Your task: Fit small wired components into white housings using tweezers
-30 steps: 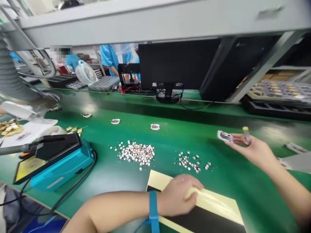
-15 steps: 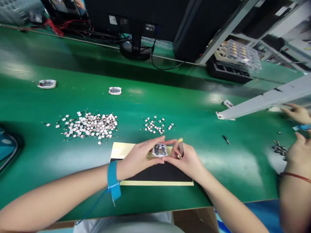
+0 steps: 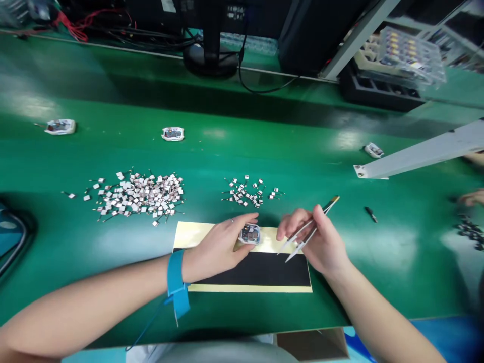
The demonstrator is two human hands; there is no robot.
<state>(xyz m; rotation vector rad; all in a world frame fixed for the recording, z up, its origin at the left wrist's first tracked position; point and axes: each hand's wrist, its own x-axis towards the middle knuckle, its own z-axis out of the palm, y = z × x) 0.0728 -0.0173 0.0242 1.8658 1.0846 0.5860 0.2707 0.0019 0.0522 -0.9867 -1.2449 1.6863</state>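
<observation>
A small circuit module [image 3: 249, 234] is gripped between thumb and fingers of the left hand [image 3: 217, 247] on the yellow-and-black sheet [image 3: 200, 235], while tweezers [image 3: 300, 245] are held narrowly in the right hand [image 3: 321, 239], tips apparently just beside it.

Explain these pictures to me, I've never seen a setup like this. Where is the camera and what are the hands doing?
The camera is worn on a person's head, so you are looking down over their own arms at a green workbench. Their left hand, with a blue wrist strap around the wrist, sits against a small circuit module on a yellow and black sheet. Their right hand holds a pair of tweezers. Beyond the sheet lie two heaps of tiny square parts. At the far right edge, a co-worker's hand shows.
</observation>
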